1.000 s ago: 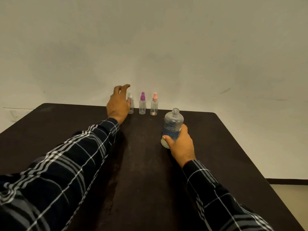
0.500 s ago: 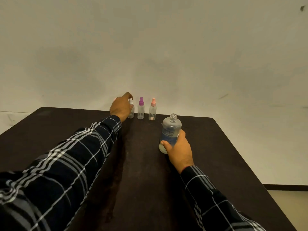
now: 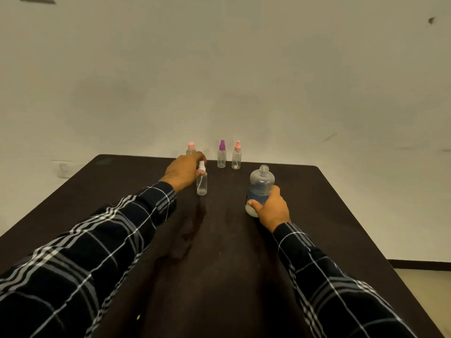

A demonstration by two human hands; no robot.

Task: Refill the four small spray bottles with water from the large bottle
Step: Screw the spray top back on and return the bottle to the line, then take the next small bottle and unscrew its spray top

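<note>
My left hand (image 3: 183, 170) grips a small clear spray bottle with a white cap (image 3: 202, 182), held upright near the table's far middle. Behind that hand a pink-capped spray bottle (image 3: 190, 148) peeks out at the far edge. A purple-capped spray bottle (image 3: 221, 154) and another pink-capped spray bottle (image 3: 236, 156) stand side by side at the far edge. My right hand (image 3: 271, 208) grips the lower part of the large clear bottle (image 3: 260, 185), which stands uncapped on the table with a little water at its base.
The dark table (image 3: 219, 264) ends at a plain wall behind the bottles. Its right edge drops to the floor (image 3: 424, 289). A faint wet streak (image 3: 192, 225) runs down the table's middle between my arms.
My left hand has taken the white-capped spray bottle from the row and drawn it toward me. This uncovered the pink-capped bottle at the row's left end. The right hand stays on the large bottle.
</note>
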